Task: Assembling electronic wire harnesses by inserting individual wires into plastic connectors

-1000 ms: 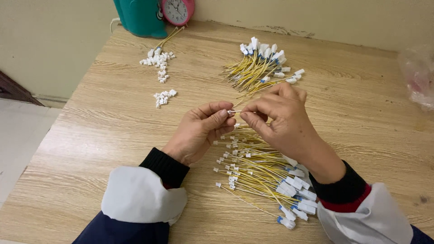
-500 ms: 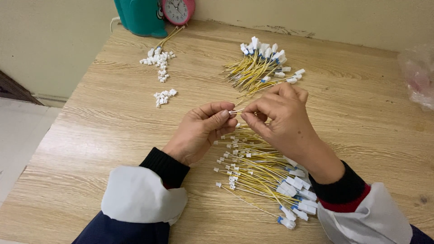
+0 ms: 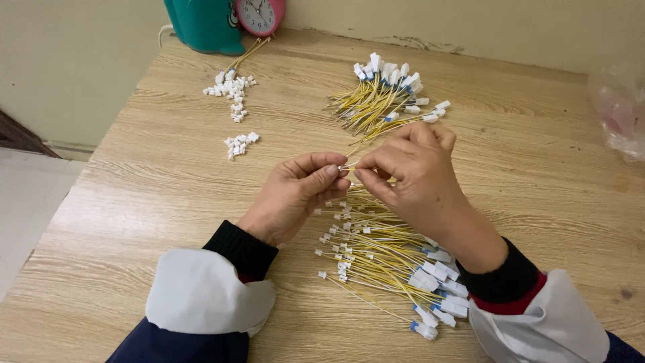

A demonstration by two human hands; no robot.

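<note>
Overhead, both hands, left hand (image 3: 295, 195) and right hand (image 3: 413, 178), pinch one wire end (image 3: 346, 166) above the wooden table (image 3: 148, 181).

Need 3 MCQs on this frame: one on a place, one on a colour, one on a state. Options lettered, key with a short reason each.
1. Where does the clock stand?
A. at the table's far edge, beside the teal container
B. at the near edge, by the sleeves
C. on the floor

2. What colour are the wires in the near bundle?
A. red
B. yellow
C. black

3. What are the two hands doing?
A. resting flat on the table
B. pinching a small piece between their fingertips
C. lifting the clear bag

Key:
1 A: the clock sits at the top of the view, touching or nearly touching the teal container.
2 B: thin yellow wires with white and blue ends lie under the hands.
3 B: the left hand and the right hand meet fingertip to fingertip on a small piece, above the wooden table.
</note>
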